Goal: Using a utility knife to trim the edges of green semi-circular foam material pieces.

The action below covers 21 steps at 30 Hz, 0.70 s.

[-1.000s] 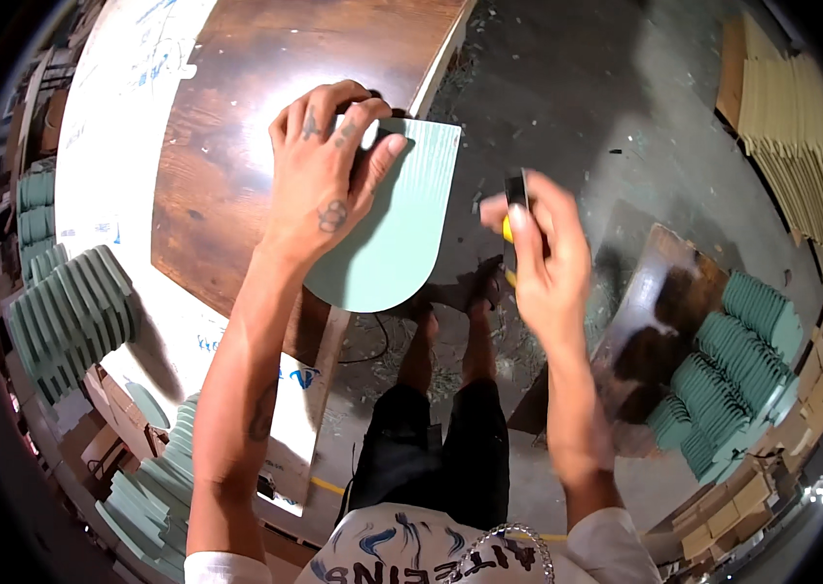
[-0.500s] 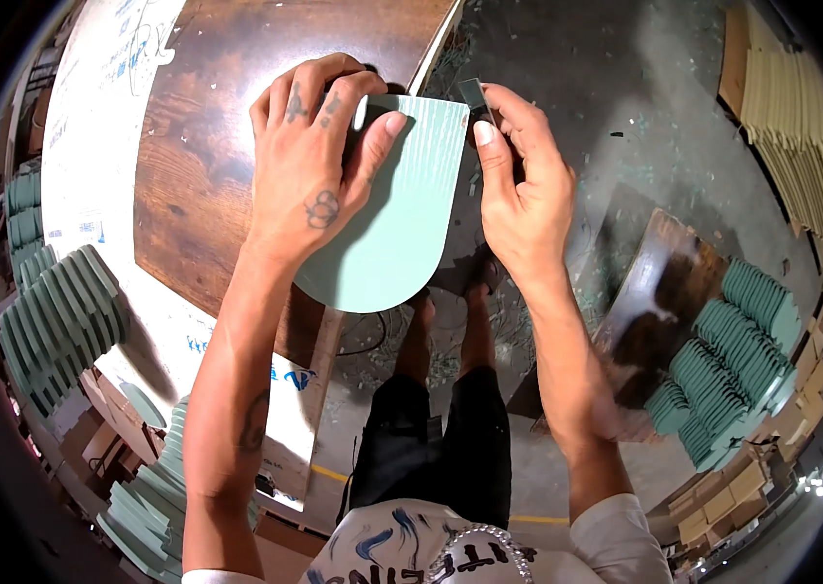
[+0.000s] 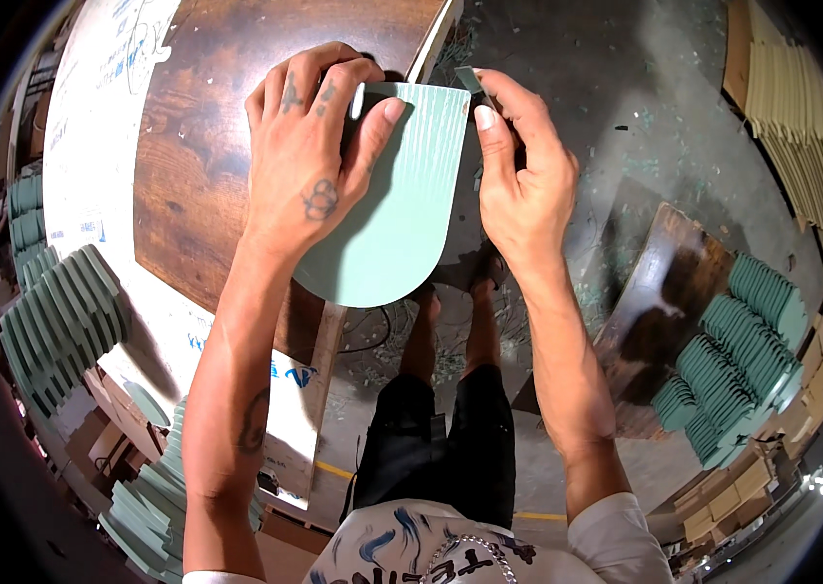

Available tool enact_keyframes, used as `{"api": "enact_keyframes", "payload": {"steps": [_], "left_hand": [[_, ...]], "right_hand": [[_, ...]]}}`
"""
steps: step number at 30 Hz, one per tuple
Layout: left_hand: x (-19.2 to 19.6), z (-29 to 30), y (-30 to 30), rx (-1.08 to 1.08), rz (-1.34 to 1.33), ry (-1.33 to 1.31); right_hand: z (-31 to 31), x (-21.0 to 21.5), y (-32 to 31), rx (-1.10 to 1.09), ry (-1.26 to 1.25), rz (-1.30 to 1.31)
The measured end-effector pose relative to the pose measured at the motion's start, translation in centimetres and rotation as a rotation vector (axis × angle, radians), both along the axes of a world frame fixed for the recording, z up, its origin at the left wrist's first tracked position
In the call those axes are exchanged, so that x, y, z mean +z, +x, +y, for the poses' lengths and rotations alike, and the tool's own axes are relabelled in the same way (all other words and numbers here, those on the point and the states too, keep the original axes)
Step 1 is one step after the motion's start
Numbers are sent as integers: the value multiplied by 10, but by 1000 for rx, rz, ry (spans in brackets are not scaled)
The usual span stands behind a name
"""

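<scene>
My left hand [image 3: 309, 156] is closed on a pale green panel [image 3: 382, 234] with one rounded end and fine ribs at its far part. The thumb lies on top of the panel and the fingers curl over its far left side, where a small white tab shows. My right hand [image 3: 528, 170] pinches a small, flat, dark plate [image 3: 470, 80], like a scraper blade, between thumb and fingers. The plate meets the panel's far right corner. Part of it is hidden by my fingers.
Under the panel stands a brown wood-grain table [image 3: 197, 185] with a white board along its left. Stacked green panels [image 3: 66, 321] are at the left, and more green stacks [image 3: 732, 360] at the right. Green shavings [image 3: 586, 302] litter the grey floor. Cream sheets [image 3: 801, 136] stand far right.
The panel has shifted slightly away from me. My right hand and the dark plate have moved a little farther up along its corner, and the plate is tilted differently.
</scene>
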State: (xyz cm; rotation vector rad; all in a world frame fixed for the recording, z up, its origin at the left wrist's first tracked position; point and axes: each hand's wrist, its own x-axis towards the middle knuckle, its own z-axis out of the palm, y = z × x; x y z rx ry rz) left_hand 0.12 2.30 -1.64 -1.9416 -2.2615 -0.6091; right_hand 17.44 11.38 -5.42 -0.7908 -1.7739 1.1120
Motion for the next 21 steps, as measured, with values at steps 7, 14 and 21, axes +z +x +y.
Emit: {"api": "enact_keyframes", "payload": {"steps": [7, 14, 21], "left_hand": [[-4, -2, -1, 14, -14, 4], [1, 1, 0, 2, 3, 16], [-1, 0, 0, 19, -5, 12]], "right_hand": [[-34, 0, 50, 317, 110, -127], [9, 7, 12, 101, 183, -171], [-63, 8, 62, 295, 236, -160]]}}
